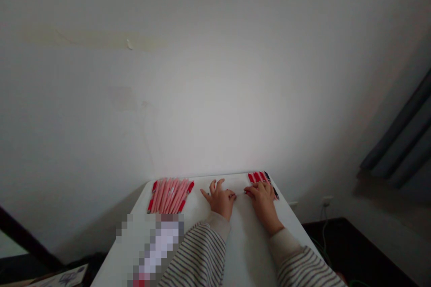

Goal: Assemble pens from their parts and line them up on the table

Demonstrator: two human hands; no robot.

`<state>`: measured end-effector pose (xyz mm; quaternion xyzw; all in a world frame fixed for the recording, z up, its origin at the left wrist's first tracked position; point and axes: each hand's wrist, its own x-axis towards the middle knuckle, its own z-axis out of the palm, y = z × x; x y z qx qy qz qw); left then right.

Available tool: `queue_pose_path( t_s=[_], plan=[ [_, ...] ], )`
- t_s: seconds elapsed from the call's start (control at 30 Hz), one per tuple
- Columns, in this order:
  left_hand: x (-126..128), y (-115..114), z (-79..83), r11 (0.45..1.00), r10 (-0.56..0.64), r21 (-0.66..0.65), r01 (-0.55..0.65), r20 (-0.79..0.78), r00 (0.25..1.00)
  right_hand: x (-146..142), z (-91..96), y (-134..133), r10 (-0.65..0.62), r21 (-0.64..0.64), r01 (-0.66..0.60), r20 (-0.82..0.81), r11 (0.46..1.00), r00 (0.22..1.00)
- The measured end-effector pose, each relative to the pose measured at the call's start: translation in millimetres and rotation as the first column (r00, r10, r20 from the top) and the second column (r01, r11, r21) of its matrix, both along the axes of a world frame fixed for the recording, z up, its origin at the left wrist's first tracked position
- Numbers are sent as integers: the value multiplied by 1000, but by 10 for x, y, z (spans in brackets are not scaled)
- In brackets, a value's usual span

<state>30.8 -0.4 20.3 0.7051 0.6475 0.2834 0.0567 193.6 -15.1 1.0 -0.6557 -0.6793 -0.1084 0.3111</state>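
My left hand point(222, 200) is over the middle of the white table, thumb and index finger pinched together, the other fingers spread. My right hand point(263, 196) is closed in a pinch on a small red and dark end piece point(247, 192). A thin pale strip point(240, 194) runs between the two pinches; whether it joins the red piece I cannot tell. Just behind my right hand lies a row of red-ended pens point(257, 176), partly hidden by the fingers. To the left of my left hand lies a pile of pink pens point(168, 195) with red parts.
The white table point(249, 255) stands against a pale wall point(215, 98). A blurred-out patch point(158, 251) covers the table's left front. A grey curtain point(400, 143) hangs at the right, above a wall socket with a cable point(326, 204). A box point(67, 276) shows at lower left.
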Motion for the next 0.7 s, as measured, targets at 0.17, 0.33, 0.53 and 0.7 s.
queue_pose_path(
  t_s=[0.17, 0.33, 0.53, 0.7],
  plan=[
    [7, 0, -19, 999, -6, 45, 7, -8, 1000, 19, -20, 4, -69, 0, 69, -14, 998, 997],
    [13, 3, -16, 997, 4, 71, -1, -45, 999, 16, -24, 2, -84, -34, 83, -21, 996, 996],
    [25, 11, -14, 998, 12, 60, -8, -64, 998, -5, 4, -23, -89, -44, 87, -37, 995, 995],
    [26, 1, -10, 998, 9, 57, -5, -71, 997, -2, 8, -21, -109, -74, 105, -43, 992, 993]
  ],
)
